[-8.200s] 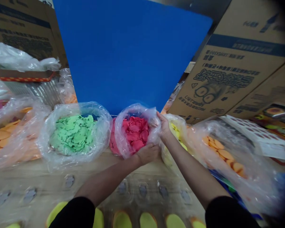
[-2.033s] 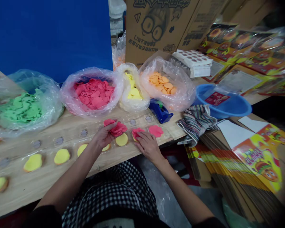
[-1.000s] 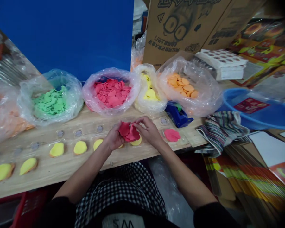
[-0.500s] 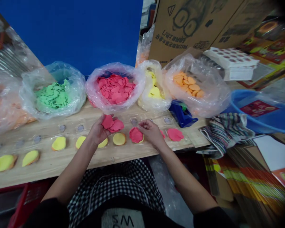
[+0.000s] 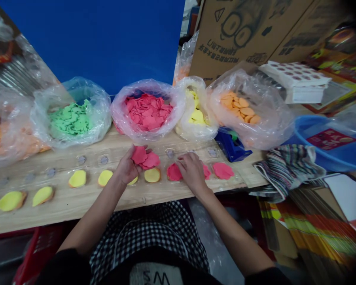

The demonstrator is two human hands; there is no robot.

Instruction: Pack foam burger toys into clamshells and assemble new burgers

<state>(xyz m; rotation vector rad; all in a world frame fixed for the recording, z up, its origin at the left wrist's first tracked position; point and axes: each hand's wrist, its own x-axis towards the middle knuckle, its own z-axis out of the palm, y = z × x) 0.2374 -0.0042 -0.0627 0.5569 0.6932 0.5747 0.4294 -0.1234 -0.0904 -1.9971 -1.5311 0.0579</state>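
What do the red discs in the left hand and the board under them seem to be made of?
The red discs in the left hand look like soft foam sheet or thin clay, though the picture can't settle which: matte, with edges that bend and overlap. The board looks like unfinished pale wood, with visible grain and no gloss.

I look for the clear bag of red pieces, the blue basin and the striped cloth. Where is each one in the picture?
clear bag of red pieces (image 5: 117, 113), head view, left plastic wall
blue basin (image 5: 311, 152), head view, front wall
striped cloth (image 5: 287, 170), head view, middle of cloth
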